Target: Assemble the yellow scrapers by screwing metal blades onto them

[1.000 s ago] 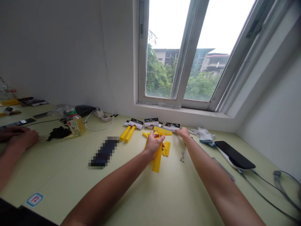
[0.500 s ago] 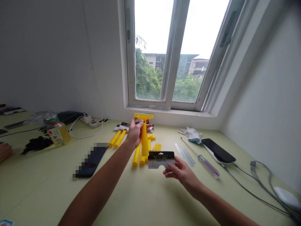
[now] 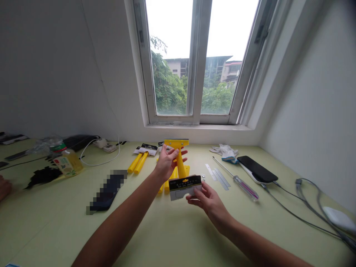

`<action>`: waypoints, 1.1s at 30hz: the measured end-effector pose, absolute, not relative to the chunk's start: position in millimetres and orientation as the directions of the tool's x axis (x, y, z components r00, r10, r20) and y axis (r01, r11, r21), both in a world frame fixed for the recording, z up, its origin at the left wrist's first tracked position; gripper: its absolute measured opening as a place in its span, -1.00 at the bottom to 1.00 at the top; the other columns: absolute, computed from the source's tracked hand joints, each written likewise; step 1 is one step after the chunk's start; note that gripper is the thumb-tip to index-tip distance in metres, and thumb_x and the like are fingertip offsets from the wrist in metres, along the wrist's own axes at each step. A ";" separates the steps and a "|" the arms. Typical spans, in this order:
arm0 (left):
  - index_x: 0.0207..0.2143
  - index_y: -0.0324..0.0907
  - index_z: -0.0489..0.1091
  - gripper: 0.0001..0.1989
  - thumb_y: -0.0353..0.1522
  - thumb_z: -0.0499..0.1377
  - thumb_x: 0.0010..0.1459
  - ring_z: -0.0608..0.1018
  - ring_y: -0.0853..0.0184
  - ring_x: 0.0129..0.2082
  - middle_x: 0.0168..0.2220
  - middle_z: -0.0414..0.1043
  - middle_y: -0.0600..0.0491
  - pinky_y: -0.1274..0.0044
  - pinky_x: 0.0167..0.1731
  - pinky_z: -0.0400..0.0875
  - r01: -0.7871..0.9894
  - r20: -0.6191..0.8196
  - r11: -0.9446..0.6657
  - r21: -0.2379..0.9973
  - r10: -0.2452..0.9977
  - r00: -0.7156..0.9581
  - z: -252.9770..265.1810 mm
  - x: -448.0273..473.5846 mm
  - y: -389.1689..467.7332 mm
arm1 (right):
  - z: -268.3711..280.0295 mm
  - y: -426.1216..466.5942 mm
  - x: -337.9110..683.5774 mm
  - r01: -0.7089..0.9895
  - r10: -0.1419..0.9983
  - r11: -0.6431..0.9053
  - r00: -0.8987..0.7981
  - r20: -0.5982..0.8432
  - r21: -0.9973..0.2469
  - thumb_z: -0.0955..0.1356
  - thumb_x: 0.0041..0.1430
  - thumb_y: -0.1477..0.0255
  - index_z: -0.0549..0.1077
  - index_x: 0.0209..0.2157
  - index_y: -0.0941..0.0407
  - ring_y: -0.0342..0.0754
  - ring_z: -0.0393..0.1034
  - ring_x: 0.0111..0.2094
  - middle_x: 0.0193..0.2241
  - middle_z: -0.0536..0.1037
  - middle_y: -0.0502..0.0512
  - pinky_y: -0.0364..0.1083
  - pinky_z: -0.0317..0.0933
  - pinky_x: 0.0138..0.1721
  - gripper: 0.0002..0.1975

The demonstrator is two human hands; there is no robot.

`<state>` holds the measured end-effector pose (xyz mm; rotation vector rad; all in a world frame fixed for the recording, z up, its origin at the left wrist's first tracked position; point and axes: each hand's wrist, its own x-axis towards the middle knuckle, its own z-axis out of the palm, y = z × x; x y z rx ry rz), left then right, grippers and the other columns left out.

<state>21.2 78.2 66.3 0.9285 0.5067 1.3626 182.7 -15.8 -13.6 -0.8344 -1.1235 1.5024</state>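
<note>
My left hand (image 3: 166,163) is closed around the neck of a yellow scraper (image 3: 181,163), whose wide blade head points up and away. A packaging card (image 3: 185,181) with a black printed top and a rounded notch below is pinched in my right hand (image 3: 213,204). The card overlaps the lower end of the scraper's handle; whether the handle is inside it I cannot tell. Behind the card lie more yellow scraper handles (image 3: 167,185), partly hidden. Two yellow handles (image 3: 138,163) with packaging cards (image 3: 149,148) rest farther left.
Small screws (image 3: 203,177), metal blades (image 3: 221,179) and a screwdriver (image 3: 246,188) lie right. White gloves (image 3: 226,152) and a phone (image 3: 257,168) on a charger with cables sit beyond. Left are a pixelated dark phone (image 3: 108,193), a bottle (image 3: 68,161) and another person's hand (image 3: 4,188).
The scraper has tilted, its head moving right and slightly down. The card has come a little left and tilted against the handle. The camera view has shifted slightly.
</note>
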 end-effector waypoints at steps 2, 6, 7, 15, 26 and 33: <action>-0.12 -0.17 0.18 -0.62 -0.49 0.25 0.04 0.56 0.17 -0.14 -0.13 0.45 -0.09 0.28 -0.16 0.48 -0.568 0.193 -0.029 0.823 0.953 0.232 65.1 23.8 76.5 | -11.6 -14.8 178.8 -0.322 0.979 -0.016 -0.196 0.050 -0.946 0.37 0.12 0.20 0.39 -0.14 0.11 0.00 0.47 -0.28 -0.26 0.54 0.13 0.09 0.32 -0.11 -0.65; -0.26 -0.26 0.32 -0.79 -0.50 0.25 0.03 0.56 0.15 -0.14 -0.20 0.46 -0.09 0.31 -0.14 0.46 -0.562 0.178 -0.023 0.827 0.958 0.223 70.6 19.6 77.5 | -9.4 -8.3 164.3 -0.345 0.987 0.002 -0.148 0.057 -0.939 0.39 0.07 0.17 0.37 -0.20 0.11 0.01 0.47 -0.27 -0.31 0.55 0.09 0.07 0.33 -0.13 -0.64; -0.27 -0.26 0.33 -0.81 -0.50 0.25 0.03 0.56 0.16 -0.16 -0.23 0.46 -0.07 0.31 -0.14 0.47 -0.575 0.177 -0.033 0.817 0.965 0.196 72.4 17.5 77.8 | -8.5 -6.2 160.0 -0.361 0.989 0.007 -0.138 0.061 -0.933 0.39 0.07 0.17 0.36 -0.20 0.11 0.01 0.47 -0.27 -0.31 0.55 0.08 0.07 0.33 -0.12 -0.65; -0.40 -0.25 0.29 -0.82 -0.48 0.29 0.00 0.59 0.19 -0.27 -0.39 0.42 0.03 0.34 -0.21 0.47 -0.524 0.103 0.005 0.852 0.979 0.176 66.9 4.7 80.7 | 3.2 2.7 149.0 -0.393 0.999 0.038 0.005 0.039 -0.919 0.40 0.04 0.16 0.28 -0.25 0.04 -0.03 0.46 -0.35 -0.34 0.53 0.01 -0.01 0.33 -0.28 -0.65; -0.29 -0.29 0.38 -0.66 -0.40 0.38 -0.13 0.58 0.22 -0.35 -0.31 0.48 -0.07 0.36 -0.26 0.48 -0.419 0.051 0.092 0.903 0.947 0.316 34.6 14.5 85.5 | -8.1 -7.7 164.4 -0.421 0.996 0.016 -0.073 0.051 -0.907 0.40 0.07 0.27 0.36 -0.22 0.07 -0.01 0.43 -0.28 -0.30 0.51 0.03 -0.03 0.32 -0.27 -0.72; -0.01 -0.12 0.21 -0.35 -0.36 0.39 -0.16 0.58 0.25 -0.38 -0.33 0.47 0.03 0.37 -0.31 0.46 -0.411 0.122 0.030 0.911 0.933 0.338 35.4 13.3 79.6 | -12.0 2.1 167.8 -0.365 0.999 0.033 -0.027 0.046 -0.931 0.44 0.02 0.27 0.38 -0.16 0.11 0.02 0.44 -0.24 -0.27 0.53 0.09 0.03 0.35 -0.21 -0.64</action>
